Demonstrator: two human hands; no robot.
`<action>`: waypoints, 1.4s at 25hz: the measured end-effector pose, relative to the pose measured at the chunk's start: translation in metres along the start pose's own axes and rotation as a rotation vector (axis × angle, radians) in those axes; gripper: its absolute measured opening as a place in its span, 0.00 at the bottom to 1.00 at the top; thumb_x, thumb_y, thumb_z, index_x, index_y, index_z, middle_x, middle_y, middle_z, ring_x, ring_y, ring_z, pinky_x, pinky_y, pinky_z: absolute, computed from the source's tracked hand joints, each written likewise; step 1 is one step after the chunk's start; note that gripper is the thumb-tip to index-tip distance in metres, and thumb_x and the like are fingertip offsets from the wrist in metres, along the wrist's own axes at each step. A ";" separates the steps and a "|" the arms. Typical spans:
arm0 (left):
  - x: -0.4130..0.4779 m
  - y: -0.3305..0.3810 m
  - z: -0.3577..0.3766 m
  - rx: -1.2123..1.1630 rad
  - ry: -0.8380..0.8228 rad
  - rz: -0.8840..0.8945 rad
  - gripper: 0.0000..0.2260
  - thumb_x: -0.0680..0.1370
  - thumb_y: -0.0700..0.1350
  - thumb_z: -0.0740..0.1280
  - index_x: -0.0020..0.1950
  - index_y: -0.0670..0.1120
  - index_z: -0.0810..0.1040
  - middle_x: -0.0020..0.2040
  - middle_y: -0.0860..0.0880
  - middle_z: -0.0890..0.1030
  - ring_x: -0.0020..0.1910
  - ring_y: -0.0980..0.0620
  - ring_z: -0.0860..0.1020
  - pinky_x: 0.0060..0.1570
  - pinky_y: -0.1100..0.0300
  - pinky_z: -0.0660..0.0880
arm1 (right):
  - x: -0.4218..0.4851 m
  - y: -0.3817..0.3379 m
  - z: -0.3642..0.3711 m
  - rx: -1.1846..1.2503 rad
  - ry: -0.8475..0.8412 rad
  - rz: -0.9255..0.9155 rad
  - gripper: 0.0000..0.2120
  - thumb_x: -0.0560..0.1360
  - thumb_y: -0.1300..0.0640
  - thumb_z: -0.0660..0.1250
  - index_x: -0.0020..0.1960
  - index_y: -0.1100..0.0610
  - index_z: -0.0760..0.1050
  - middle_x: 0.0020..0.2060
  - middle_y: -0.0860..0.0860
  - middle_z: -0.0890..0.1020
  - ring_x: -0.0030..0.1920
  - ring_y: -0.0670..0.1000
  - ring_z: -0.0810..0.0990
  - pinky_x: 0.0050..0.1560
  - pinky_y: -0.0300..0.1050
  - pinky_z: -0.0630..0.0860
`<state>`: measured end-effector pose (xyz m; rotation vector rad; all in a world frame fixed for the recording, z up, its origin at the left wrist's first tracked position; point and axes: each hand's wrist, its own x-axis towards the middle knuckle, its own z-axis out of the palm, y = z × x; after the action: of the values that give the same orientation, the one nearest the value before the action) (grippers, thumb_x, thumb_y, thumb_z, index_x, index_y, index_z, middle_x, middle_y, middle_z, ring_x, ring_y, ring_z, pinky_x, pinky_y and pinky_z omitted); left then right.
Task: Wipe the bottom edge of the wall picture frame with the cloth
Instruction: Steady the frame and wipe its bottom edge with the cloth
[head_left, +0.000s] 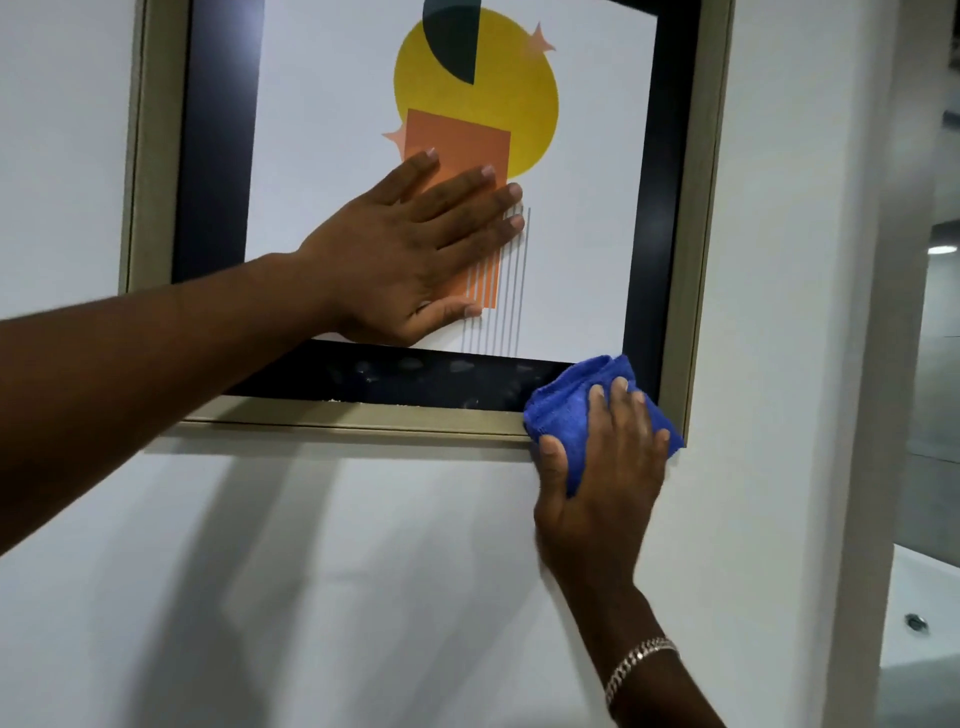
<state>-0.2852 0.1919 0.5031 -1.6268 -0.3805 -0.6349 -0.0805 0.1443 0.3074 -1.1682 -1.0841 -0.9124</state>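
the right hand (597, 467) has its grip closed on a bunched blue microfibre cloth (571, 395), pressed at the bottom right corner of the picture frame (363, 415). the left hand (415, 249), fingers spread flat, steadies the print. best to drag leftward with even pressure, clearing the crumbs (337, 400).

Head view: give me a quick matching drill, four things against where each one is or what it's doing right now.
1. left hand
2. right hand
3. cloth
4. bracelet

A. bunched at the frame's bottom right corner
B. flat on the picture glass
C. around the right wrist
D. pressing the cloth

Pairs: 1-B, 2-D, 3-A, 4-C
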 end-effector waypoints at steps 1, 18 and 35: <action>-0.001 -0.001 0.003 0.016 0.012 0.011 0.34 0.80 0.64 0.44 0.80 0.46 0.48 0.81 0.44 0.52 0.80 0.43 0.50 0.77 0.39 0.52 | 0.002 -0.001 0.002 0.009 0.030 0.040 0.27 0.80 0.46 0.55 0.73 0.59 0.66 0.75 0.57 0.67 0.78 0.55 0.59 0.79 0.55 0.49; -0.045 -0.047 -0.001 0.040 0.009 0.077 0.35 0.79 0.64 0.43 0.80 0.43 0.45 0.81 0.41 0.49 0.80 0.44 0.48 0.78 0.40 0.50 | -0.004 -0.037 0.030 0.008 0.177 0.037 0.22 0.80 0.42 0.54 0.68 0.53 0.71 0.71 0.57 0.72 0.74 0.57 0.65 0.77 0.61 0.52; -0.045 -0.047 -0.002 -0.015 0.022 0.040 0.39 0.78 0.66 0.40 0.79 0.40 0.45 0.81 0.39 0.49 0.80 0.43 0.47 0.78 0.42 0.47 | -0.016 -0.078 0.055 0.088 0.203 -0.018 0.26 0.79 0.41 0.54 0.69 0.57 0.70 0.69 0.55 0.74 0.74 0.55 0.66 0.77 0.59 0.51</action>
<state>-0.3484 0.2028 0.5133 -1.6361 -0.3270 -0.6259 -0.1678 0.1844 0.3132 -0.9726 -0.9616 -0.9654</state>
